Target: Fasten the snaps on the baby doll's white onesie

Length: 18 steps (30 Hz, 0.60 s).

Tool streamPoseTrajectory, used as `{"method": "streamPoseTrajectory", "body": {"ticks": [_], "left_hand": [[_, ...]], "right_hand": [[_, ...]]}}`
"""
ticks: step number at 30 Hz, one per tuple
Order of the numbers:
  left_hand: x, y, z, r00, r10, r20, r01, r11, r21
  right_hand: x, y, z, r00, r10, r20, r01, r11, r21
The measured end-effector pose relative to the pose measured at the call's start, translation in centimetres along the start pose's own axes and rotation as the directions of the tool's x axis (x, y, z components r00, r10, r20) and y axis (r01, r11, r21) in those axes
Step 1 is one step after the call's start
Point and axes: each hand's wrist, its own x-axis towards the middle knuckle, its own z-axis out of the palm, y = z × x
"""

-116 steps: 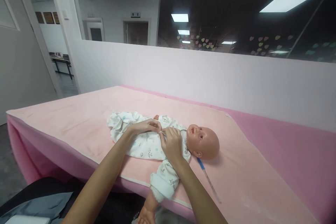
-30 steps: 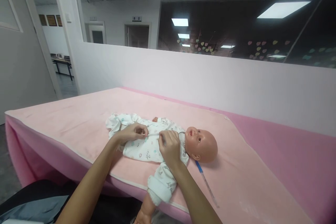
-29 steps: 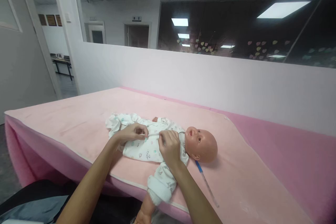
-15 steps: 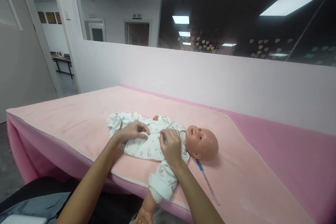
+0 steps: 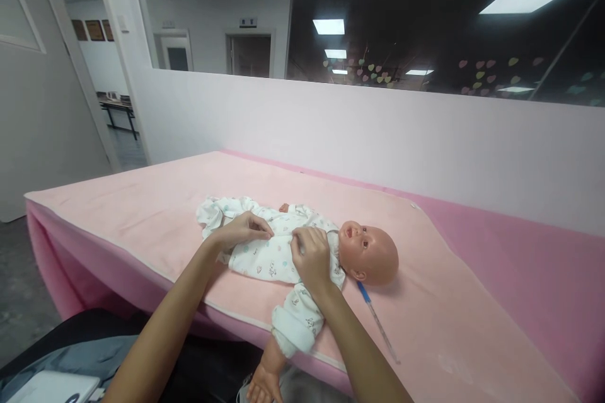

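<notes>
A baby doll (image 5: 371,255) lies on its back, its head to the right, in a white printed baby outfit (image 5: 265,264). My left hand (image 5: 246,230) is at the lower front of the outfit, thumb and fingertips pinched together on the cloth. Over the chest, my right hand (image 5: 312,257) has its fingers curled and pressed together at the front of the outfit. The exact bit of cloth under the right fingertips is hidden. The doll's near arm, its sleeve cuff bunched, hangs past the table edge with the bare doll hand (image 5: 265,384) below.
A glass thermometer-like stick with a blue end (image 5: 378,321) lies beside the doll's head. Pink cloth (image 5: 142,201) covers the table. Behind it runs a white low wall (image 5: 354,132) with glass above. A white device (image 5: 61,387) rests at the lower left, near my lap.
My left thumb and fingers were apart and have closed together on the outfit. My right hand stays at the chest. The whole view has shifted slightly.
</notes>
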Motion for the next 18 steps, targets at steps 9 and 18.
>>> {"method": "streamPoseTrajectory", "body": {"ticks": [9, 18], "left_hand": [[0.17, -0.32, 0.07, 1.000, -0.002, -0.031, 0.002, 1.000, 0.012], [0.03, 0.22, -0.01, 1.000, 0.005, 0.024, -0.006, 0.999, 0.050]], "right_hand": [[0.03, -0.04, -0.09, 1.000, -0.002, 0.005, 0.002, 1.000, -0.008], [0.00, -0.05, 0.00, 0.999, 0.010, 0.032, -0.010, 1.000, -0.016]]}}
